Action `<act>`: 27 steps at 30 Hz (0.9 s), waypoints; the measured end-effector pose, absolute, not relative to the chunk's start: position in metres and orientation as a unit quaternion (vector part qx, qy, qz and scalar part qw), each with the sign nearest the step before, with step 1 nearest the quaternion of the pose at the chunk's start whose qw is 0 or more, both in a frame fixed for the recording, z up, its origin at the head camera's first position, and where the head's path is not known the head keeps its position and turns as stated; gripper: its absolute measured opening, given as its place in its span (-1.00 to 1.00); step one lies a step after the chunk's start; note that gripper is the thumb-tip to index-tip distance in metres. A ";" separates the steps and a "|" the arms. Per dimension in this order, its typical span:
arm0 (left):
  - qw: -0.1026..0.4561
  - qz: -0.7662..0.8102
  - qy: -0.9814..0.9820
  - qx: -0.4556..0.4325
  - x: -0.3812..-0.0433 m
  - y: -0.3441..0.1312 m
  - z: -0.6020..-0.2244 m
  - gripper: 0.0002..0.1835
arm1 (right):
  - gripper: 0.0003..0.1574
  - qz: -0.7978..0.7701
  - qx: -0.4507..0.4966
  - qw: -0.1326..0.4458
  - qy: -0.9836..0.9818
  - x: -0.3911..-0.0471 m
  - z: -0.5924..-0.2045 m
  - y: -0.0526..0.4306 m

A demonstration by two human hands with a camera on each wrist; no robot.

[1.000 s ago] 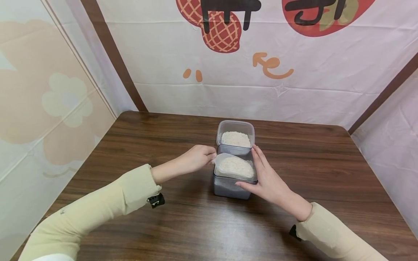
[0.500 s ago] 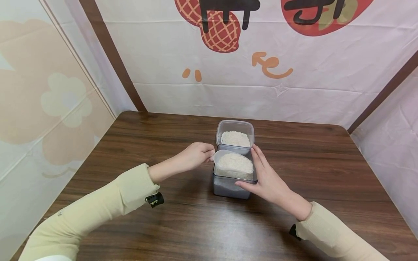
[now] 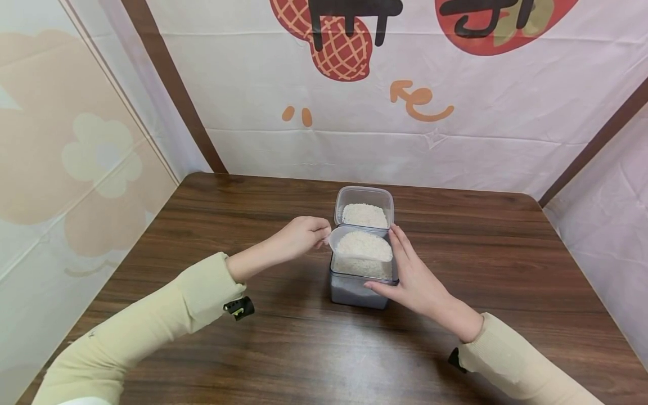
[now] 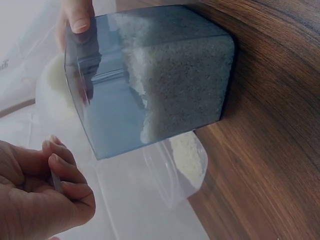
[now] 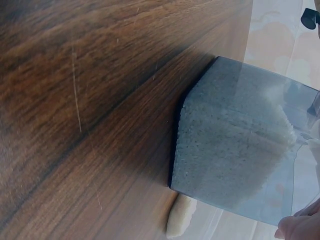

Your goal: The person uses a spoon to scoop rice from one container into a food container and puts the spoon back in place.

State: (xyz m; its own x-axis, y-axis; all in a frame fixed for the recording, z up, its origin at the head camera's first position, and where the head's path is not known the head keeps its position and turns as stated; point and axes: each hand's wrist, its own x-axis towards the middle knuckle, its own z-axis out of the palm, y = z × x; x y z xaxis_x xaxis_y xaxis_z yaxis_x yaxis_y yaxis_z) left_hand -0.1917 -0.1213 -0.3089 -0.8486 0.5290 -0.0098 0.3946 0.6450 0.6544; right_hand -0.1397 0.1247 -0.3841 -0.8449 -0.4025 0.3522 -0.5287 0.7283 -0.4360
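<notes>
My left hand (image 3: 301, 239) pinches the handle of a translucent scoop (image 3: 335, 237), which carries a heap of white rice (image 3: 363, 246) over the mouth of a tinted grey-blue bin. In the left wrist view, part of the thin handle (image 4: 56, 181) shows between curled fingers. The bin (image 3: 359, 292) stands upright, and through its walls a sloping mass of rice (image 4: 185, 75) can be seen. My right hand (image 3: 420, 284) holds the bin's right side, thumb at the near rim and fingers at the far corner. Behind the bin, a clear plastic tub (image 3: 364, 194) contains some rice.
Both containers stand on a dark brown wood-grain table (image 3: 278, 349). Its far edge meets a printed white cloth backdrop (image 3: 243, 84), and cloth also hangs along the left and right sides.
My left hand has risen slightly and shifted a little away from me, bringing the rice-filled scoop higher above the bin. My right hand and both containers stay in place.
</notes>
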 end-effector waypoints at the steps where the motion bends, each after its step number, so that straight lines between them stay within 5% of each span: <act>1: 0.100 0.336 0.901 0.255 -0.192 -0.122 -0.309 -0.72 | 0.31 0.269 0.252 0.117 -0.922 -0.140 -0.384 0.125; 27: 0.073 0.373 0.898 0.223 -0.217 -0.125 -0.305 -0.74 | 0.32 0.274 0.245 0.100 -0.925 -0.140 -0.382 0.125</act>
